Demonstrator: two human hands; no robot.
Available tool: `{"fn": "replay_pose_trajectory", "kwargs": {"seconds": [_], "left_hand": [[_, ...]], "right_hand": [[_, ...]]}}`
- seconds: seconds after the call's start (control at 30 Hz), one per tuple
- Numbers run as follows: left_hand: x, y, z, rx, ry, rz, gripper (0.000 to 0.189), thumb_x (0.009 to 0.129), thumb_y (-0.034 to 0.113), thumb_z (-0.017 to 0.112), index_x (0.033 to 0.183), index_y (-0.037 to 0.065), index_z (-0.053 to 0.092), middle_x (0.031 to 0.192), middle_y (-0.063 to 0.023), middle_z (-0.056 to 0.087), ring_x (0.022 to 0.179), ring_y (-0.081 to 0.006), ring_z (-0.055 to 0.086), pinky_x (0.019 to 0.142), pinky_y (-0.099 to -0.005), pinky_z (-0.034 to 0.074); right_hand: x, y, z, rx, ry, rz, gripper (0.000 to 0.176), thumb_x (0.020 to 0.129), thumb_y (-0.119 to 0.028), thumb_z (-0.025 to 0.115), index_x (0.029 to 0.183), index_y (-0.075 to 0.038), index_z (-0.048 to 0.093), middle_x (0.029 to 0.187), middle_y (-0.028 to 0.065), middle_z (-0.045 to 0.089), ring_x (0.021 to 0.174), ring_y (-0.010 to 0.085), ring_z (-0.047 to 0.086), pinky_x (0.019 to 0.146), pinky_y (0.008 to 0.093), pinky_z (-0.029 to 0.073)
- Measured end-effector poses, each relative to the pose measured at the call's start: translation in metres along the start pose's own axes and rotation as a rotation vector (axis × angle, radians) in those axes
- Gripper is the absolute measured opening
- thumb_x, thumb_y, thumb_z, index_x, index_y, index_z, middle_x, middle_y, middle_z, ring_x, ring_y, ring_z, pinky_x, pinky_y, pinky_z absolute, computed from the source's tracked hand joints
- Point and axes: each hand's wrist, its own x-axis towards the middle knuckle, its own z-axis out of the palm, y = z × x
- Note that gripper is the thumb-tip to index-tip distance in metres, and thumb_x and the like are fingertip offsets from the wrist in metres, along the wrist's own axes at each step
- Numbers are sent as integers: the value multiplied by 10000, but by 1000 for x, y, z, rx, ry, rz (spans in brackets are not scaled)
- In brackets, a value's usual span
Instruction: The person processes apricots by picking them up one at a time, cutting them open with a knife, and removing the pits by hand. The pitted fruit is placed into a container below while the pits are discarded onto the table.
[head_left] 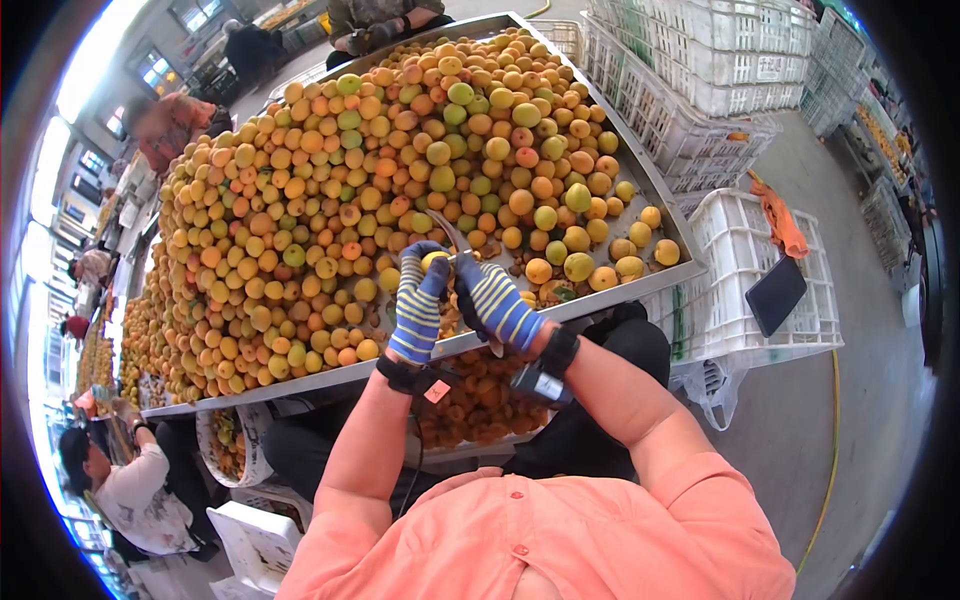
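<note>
Both hands wear striped knit gloves and meet over the near edge of a metal-rimmed table [665, 270] heaped with apricots [330, 190]. My left hand [416, 308] is closed around a yellow apricot [434, 261], which shows only partly between the fingers. Close beside it, my right hand [500, 305] grips a curved knife [447, 228], its blade pointing up and left over the fruit. The knife's handle is mostly hidden in the glove. Below the table edge, between my legs, lies a pile of orange-brown apricot pieces [480, 400].
White plastic crates [740, 50] are stacked at the right, with another crate [780, 320] nearer me bearing an orange cloth [778, 220] and a dark tablet-like object [775, 297]. A white bucket [258, 450] stands at left, near a seated co-worker [145, 490]. More people work across the table.
</note>
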Motion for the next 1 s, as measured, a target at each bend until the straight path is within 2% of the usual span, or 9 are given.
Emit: {"fn": "replay_pose_trajectory", "kwargs": {"seconds": [0.03, 0.1, 0.13, 0.2, 0.43, 0.47, 0.6, 0.7, 1.0], "left_hand": [[1, -3, -3, -167, -51, -27, 305, 921, 307, 562, 1120, 88, 492, 934, -20, 582, 820, -94, 560, 709, -230, 476], [0, -5, -4, -513, -151, -78, 329, 916, 314, 567, 1130, 76, 491, 959, -48, 598, 878, -148, 592, 791, -297, 500], [0, -4, -4, -618, -110, -129, 330, 914, 302, 570, 1132, 63, 509, 997, -86, 611, 949, -221, 602, 877, -374, 493], [6, -17, -11, -756, -68, -140, 319, 914, 295, 571, 1127, 61, 528, 1011, -91, 614, 948, -228, 604, 862, -374, 501], [6, -19, -22, -856, -41, -197, 302, 883, 234, 626, 1115, 53, 559, 1031, -93, 614, 964, -225, 602, 855, -363, 506], [5, -13, -18, -858, -36, -192, 312, 877, 233, 634, 1117, 49, 558, 1034, -91, 611, 968, -220, 599, 855, -359, 505], [7, -16, -15, -838, -32, -160, 347, 863, 244, 654, 1113, 27, 552, 1032, -89, 602, 966, -209, 585, 872, -348, 491], [5, -10, -13, -842, -53, -171, 349, 861, 243, 655, 1108, 20, 549, 1024, -98, 601, 966, -211, 581, 886, -346, 483], [9, -9, -10, -828, -65, -171, 267, 851, 172, 649, 1051, 27, 548, 1002, -104, 588, 909, -219, 597, 815, -344, 524]], "right_hand": [[-7, -13, -3, 382, -52, 378, 382, 980, -448, 375, 781, -136, 470, 523, -77, 379, 387, 58, 346, 355, 213, 250], [-6, -19, -15, 770, -382, 480, 397, 963, -503, 379, 733, -180, 400, 522, -110, 342, 370, 34, 271, 353, 187, 202], [-9, -20, -13, 757, -398, 439, 403, 960, -508, 385, 740, -172, 420, 513, -99, 349, 365, 38, 283, 343, 194, 212], [-16, -30, -5, 716, -447, 363, 419, 953, -519, 396, 755, -155, 460, 495, -77, 365, 353, 48, 308, 323, 206, 233], [-17, -18, -1, -188, -65, -33, 432, 980, -431, 398, 755, -89, 536, 500, -56, 384, 399, 64, 390, 363, 240, 302], [-9, -9, 6, -516, 58, -632, 421, 985, -364, 416, 760, -40, 562, 508, 7, 429, 448, 126, 446, 421, 288, 364], [-16, -6, 0, -527, 60, -296, 311, 974, -248, 445, 890, 15, 589, 593, 104, 524, 510, 195, 461, 487, 330, 392], [-15, -2, -3, -626, 72, -293, 330, 962, -236, 444, 987, 57, 592, 832, 259, 621, 809, 413, 588, 680, 421, 463], [-11, 9, -5, -805, 158, -341, 403, 958, -324, 450, 923, 54, 586, 802, 264, 616, 795, 411, 595, 670, 461, 460]]}}
